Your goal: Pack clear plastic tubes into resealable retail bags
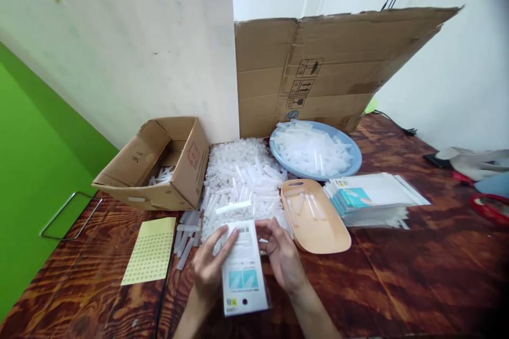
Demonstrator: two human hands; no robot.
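A flat white printed packet [242,270] with teal pictures is held upright over the near edge of the table. My left hand [210,259] grips its left side, thumb and fingers pressed on the front near the top. At the packet's upper right edge, my right hand [281,254] has its fingers curled, with the fingertips partly behind the packet; what they hold there is hidden. Just beyond the hands lies a heap of clear plastic tubes [246,169]. To the right, a tan tray [330,233] holds several tubes.
A blue basin [356,159] is heaped with translucent tubes. Right of the tray is a stack of packets [374,196]. An open cardboard box [159,196] stands left, with a yellow sticker sheet [149,251] before it. A cardboard panel [330,69] and white board [119,53] stand behind.
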